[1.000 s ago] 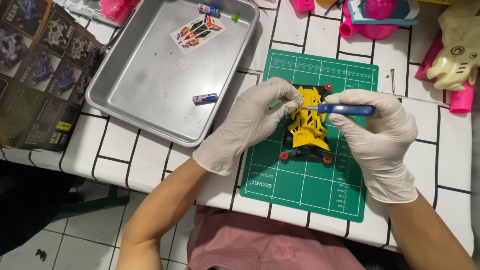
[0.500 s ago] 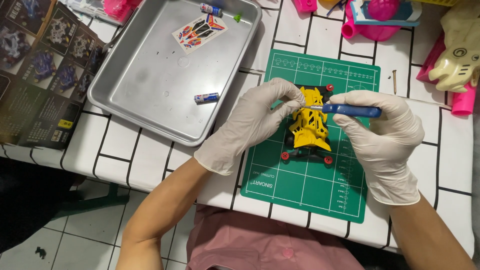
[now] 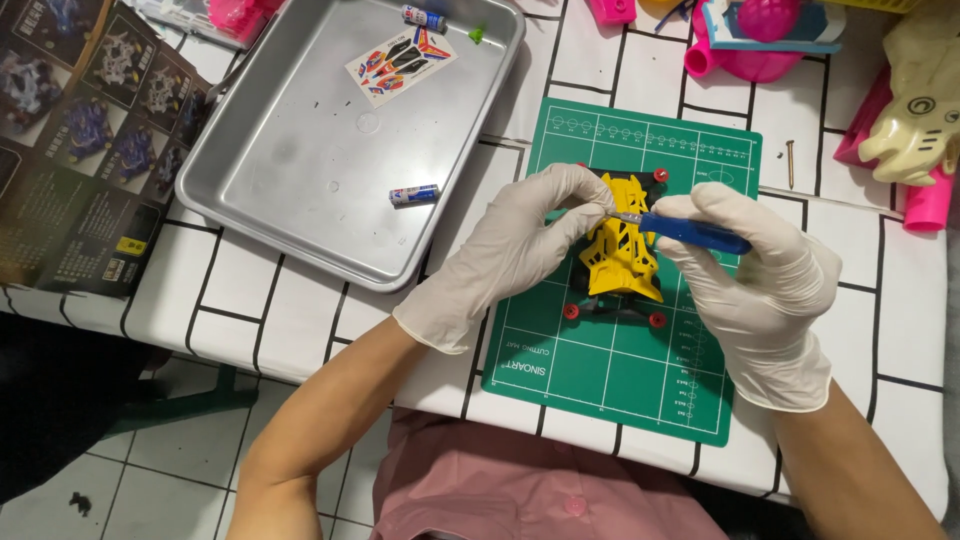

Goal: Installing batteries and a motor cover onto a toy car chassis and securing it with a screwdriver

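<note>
- The yellow toy car (image 3: 622,250) sits on the green cutting mat (image 3: 610,385), near the mat's middle, with small red wheels showing at its corners.
- The left hand (image 3: 510,250), in a white glove, is curled closed with its fingertips pinched on the car's upper left edge; if that pinch is light, the car may skate sideways on the mat under pressure from the tool.
- The right hand (image 3: 760,280), also gloved, is closed around a blue-handled craft knife (image 3: 690,230) whose metal tip touches the car body just beside the left fingertips.
- A slip of the blade looks like the main risk: it points toward the left fingers, and a thin glove would likely give little protection.
- Too much force could gouge or crack the yellow shell rather than trim it.
- Exactly what the tip bears on is hidden by the fingers, so I cannot tell whether it cuts or pries.
- The metal tray (image 3: 300,190) to the left holds a small battery (image 3: 414,194) and a sticker sheet (image 3: 400,62); a jolt of the left forearm could knock its near corner.
</note>
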